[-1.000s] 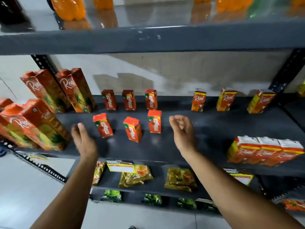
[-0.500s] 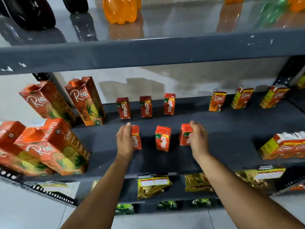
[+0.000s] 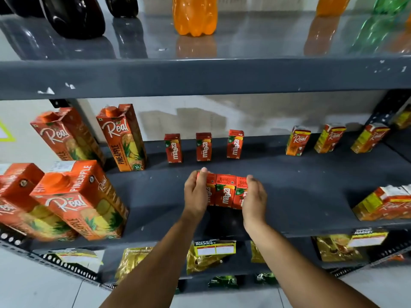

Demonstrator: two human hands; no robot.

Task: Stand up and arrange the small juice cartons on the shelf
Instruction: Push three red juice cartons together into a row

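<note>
Near the middle of the frame, I am squeezing three small cartons (image 3: pixel 225 192) together on the shelf (image 3: pixel 311 187). My left hand (image 3: pixel 196 192) and right hand (image 3: pixel 254 196) are pressing flat on each end. Half a second ago gaps were showing; now they are touching, so I think this row is nearly done.
</note>
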